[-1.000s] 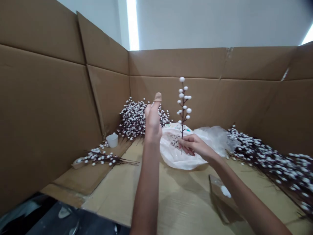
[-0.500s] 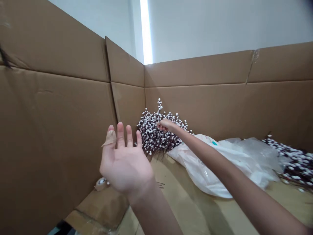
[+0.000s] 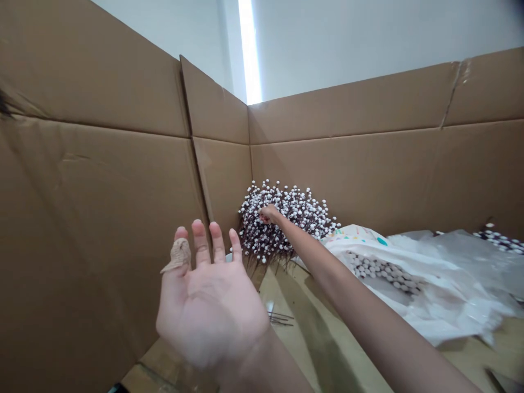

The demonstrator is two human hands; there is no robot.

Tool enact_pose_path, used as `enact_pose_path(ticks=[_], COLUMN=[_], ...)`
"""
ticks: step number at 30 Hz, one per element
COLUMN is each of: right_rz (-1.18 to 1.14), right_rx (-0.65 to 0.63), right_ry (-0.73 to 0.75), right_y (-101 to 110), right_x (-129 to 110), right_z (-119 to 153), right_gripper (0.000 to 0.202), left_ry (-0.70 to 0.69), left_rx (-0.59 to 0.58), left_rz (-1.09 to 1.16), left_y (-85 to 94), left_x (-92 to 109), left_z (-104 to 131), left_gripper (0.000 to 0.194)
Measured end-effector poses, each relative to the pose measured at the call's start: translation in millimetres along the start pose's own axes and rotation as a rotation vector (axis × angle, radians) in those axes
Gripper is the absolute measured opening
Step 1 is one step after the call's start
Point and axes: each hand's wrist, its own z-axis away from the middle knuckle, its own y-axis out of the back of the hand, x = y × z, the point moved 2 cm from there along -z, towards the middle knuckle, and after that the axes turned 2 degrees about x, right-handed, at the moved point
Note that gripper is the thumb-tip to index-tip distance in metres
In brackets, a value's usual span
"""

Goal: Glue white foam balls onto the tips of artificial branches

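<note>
My left hand is in the foreground, palm up with its fingers stretched and apart. Nothing lies in it. A tan bandage wraps its leftmost visible digit. From the lower right my right arm reaches far forward. At its end my right hand is closed against a bunch of white berry stems with dark twigs. It seems to grip a berry stem there, though the held part blends into the bunch. The bunch leans into the corner of tall cardboard walls.
Cardboard walls rise at the left and back. Right of my arm lies a white plastic bag with more white berries inside. Further berry stems sit at the far right. Several loose twigs lie on the cardboard floor.
The berry stem that stood up above my right hand no longer sticks out over the bunch. My left hand stays open. The view has shifted slightly, showing berries inside the bag.
</note>
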Motion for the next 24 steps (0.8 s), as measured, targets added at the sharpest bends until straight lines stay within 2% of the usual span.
enact_pose_path(ticks=[4, 7, 11, 13, 15, 16, 17, 19, 21, 23, 24], right_rz=[-0.101, -0.172, -0.271, -0.332, -0.397, -0.443, -0.539, -0.64, -0.658, -0.59, -0.527], right_rx=[0.003, 0.016, 0.073, 0.085, 0.038, -0.025, -0.156, -0.338, -0.409, -0.465, -0.388], right_ry=[-0.37, -0.486, -0.446, -0.37, -0.301, -0.258, -0.189, -0.108, -0.089, -0.138, -0.182], right_y=[-0.3, -2.1, 7.7, 24.8, 50.1, 64.4, 78.2, 106.4, 131.1, 148.9, 157.4], right_x=[21.3, 24.7, 5.7, -13.4, -38.0, -52.4, -68.5, -99.4, -123.2, -133.7, -132.3], right_z=[-8.9, -12.3, 2.8, 26.9, 65.1, 89.1, 115.8, 174.0, 231.6, 284.3, 307.5], right_gripper=[0.033, 0.027, 0.02, 0.023, 0.031, 0.036, 0.041, 0.054, 0.069, 0.085, 0.09], left_ry=[0.008, 0.001, -0.062, -0.071, -0.061, -0.046, -0.015, 0.1, 0.3, 0.569, 0.707], left_rx=[0.087, 0.077, -0.06, -0.068, -0.145, -0.232, -0.349, -0.633, -0.986, -1.404, -1.593], left_rz=[0.11, 0.132, 0.1, 0.094, 0.052, 0.016, -0.023, -0.068, -0.042, 0.033, 0.063], left_y=[-11.9, -9.6, -6.8, -9.5, -17.5, -23.7, -30.9, -47.3, -65.5, -83.0, -90.0], left_x=[0.2, 1.6, 5.4, 6.3, 5.5, 4.1, 1.7, -6.0, -16.6, -27.7, -33.2], left_z=[4.2, 3.1, 1.8, 3.5, 7.3, 10.0, 13.5, 23.9, 41.7, 69.6, 86.1], left_gripper=[0.016, 0.014, 0.013, 0.013, 0.013, 0.014, 0.015, 0.019, 0.025, 0.036, 0.043])
